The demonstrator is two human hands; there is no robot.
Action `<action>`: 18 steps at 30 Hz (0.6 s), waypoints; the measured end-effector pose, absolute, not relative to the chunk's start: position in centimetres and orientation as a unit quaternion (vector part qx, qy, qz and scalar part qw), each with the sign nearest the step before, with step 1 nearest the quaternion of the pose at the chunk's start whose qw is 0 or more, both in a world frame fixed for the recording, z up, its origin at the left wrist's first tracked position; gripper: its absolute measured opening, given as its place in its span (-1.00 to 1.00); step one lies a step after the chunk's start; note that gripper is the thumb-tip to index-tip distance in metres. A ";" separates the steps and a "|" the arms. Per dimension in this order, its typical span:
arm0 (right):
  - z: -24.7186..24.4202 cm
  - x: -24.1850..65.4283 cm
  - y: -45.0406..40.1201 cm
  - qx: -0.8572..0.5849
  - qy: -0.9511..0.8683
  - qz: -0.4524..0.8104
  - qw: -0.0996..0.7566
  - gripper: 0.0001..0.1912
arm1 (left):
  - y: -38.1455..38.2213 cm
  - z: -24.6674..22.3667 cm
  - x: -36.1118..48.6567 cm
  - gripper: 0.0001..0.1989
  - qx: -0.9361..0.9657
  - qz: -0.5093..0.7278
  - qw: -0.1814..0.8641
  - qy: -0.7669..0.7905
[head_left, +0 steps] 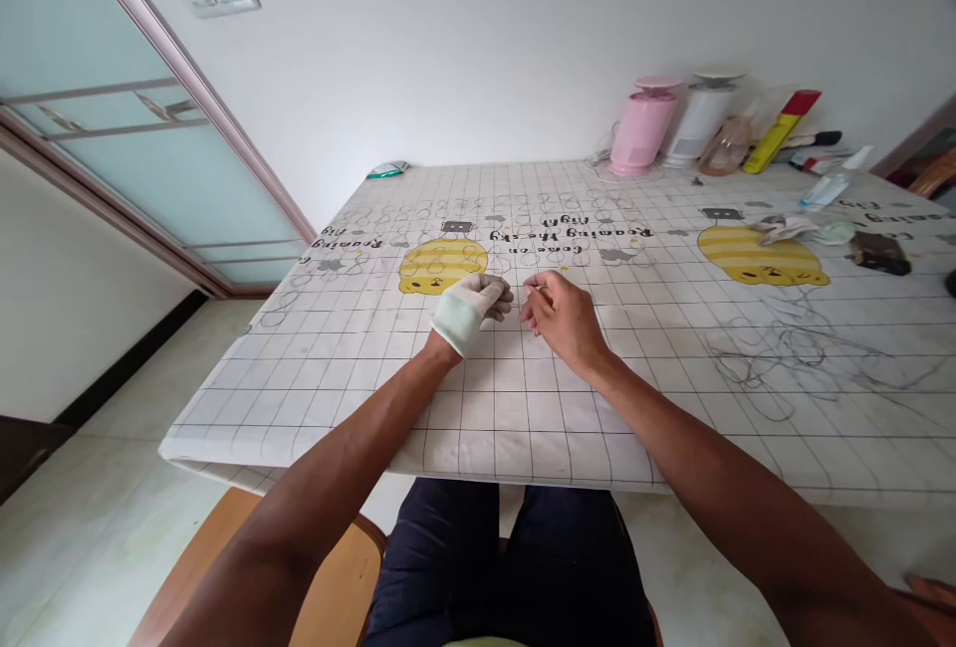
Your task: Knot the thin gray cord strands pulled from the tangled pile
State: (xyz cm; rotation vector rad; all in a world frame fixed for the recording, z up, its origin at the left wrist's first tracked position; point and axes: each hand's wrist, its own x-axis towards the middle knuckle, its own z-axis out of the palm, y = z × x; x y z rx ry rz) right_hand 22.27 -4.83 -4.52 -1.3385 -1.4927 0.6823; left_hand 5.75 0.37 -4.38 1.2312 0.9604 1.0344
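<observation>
My left hand point(484, 301) wears a pale glove with a light green cuff. Its fingers are curled together just above the tablecloth. Facing it across a small gap, my bare right hand point(557, 314) has thumb and forefinger pinched. Whatever either hand holds is too thin or too hidden to make out. Beyond the hands, rows of thin grey loops point(515, 207), like wire or cord, lie along the cloth. A loose tangle of similar thin grey strands point(796, 353) lies to the right of my right hand.
The checked tablecloth point(478, 408) covers the table. At the back right stand a pink cylinder point(643, 129), a white cylinder point(698, 121), a yellow-and-red box point(781, 134) and a spray bottle point(833, 181). A crumpled glove point(784, 229) and a dark object point(881, 252) lie nearby. A green packet point(388, 169) is far left.
</observation>
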 end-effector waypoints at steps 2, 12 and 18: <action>-5.1 22.3 -4.5 -0.546 -0.643 0.209 0.495 -0.82 | 0.2 -4.2 5.9 -0.89 0.523 0.448 0.594 0.416; -6.4 22.7 -3.7 -0.553 -0.707 0.105 0.427 -0.57 | -0.7 -3.3 6.8 -0.84 0.572 0.407 0.540 0.464; -5.4 22.8 -4.4 -0.526 -0.756 0.091 0.380 -0.60 | -0.7 -3.5 6.8 -0.86 0.569 0.406 0.536 0.473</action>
